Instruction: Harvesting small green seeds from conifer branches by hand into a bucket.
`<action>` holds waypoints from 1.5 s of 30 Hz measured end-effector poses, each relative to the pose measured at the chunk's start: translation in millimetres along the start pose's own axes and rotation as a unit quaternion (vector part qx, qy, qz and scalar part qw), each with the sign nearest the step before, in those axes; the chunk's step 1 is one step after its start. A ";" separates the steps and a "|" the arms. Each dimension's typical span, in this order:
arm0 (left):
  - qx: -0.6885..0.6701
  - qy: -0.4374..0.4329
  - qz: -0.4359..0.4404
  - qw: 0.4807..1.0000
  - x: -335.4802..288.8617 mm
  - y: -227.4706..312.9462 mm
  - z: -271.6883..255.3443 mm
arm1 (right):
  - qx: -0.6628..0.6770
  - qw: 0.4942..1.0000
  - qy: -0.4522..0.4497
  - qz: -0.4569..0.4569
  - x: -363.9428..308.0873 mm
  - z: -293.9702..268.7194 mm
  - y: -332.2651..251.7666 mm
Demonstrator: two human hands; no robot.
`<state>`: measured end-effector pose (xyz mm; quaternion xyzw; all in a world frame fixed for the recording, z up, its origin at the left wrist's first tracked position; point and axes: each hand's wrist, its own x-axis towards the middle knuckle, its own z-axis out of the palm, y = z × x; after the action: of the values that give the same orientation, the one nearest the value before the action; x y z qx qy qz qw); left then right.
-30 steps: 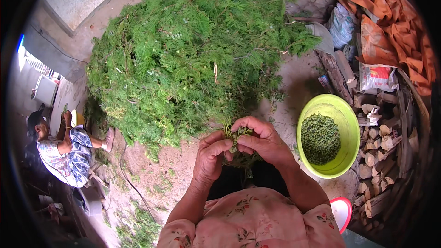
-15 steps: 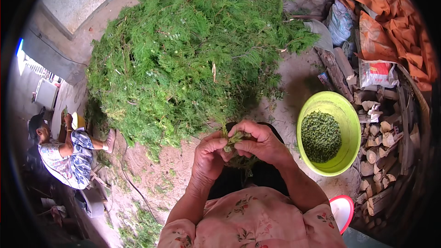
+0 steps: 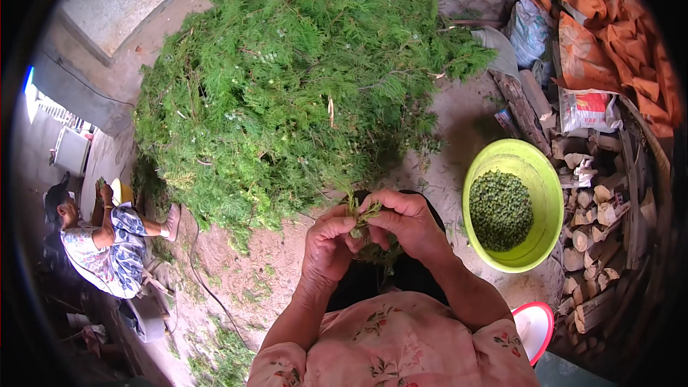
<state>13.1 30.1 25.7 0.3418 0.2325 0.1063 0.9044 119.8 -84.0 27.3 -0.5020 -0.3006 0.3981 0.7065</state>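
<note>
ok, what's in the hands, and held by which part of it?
A small green sprig, pinched by the left hand and the right hand. Leafy bits show between them; exactly which part each grip is on is hidden.

And there it was, a small green sprig [image 3: 354,208] pinched between left hand [image 3: 327,245] and right hand [image 3: 411,223]! Ahead sprawled a huge heap of leafy branches [image 3: 301,93]; to the right, a yellow-green basin [image 3: 547,204] held green berries [image 3: 500,211], firewood [image 3: 584,238] stacked beyond. Off left sat another person [image 3: 100,247].
</note>
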 end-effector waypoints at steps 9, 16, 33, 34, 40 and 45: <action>-0.067 0.001 0.049 0.997 2.8 -4.5 7.6 | 0.248 0.966 0.066 0.042 -1.7 -1.2 2.9; -0.035 -0.015 0.128 0.991 6.6 -14.9 -7.6 | 0.012 0.996 0.050 0.067 -11.6 8.7 -2.1; 0.006 0.003 0.121 0.993 2.4 -15.3 6.9 | 0.125 0.986 0.072 0.089 -8.5 6.6 -8.6; 0.006 0.004 0.121 0.993 4.7 -15.0 5.1 | 0.169 0.976 0.101 0.096 -9.4 3.6 -10.7; -0.112 -0.022 0.121 0.986 9.0 -5.6 -24.6 | 0.004 0.942 0.335 -0.013 -39.9 -83.1 -10.5; -0.124 0.050 0.151 0.979 5.1 6.6 -53.2 | -0.401 0.781 0.478 0.023 -99.8 -202.5 15.1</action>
<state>-8.9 67.1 -6.6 0.2528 0.2084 0.2867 0.9003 232.6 -262.8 -53.4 -0.8729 -0.0452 -0.0329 0.4848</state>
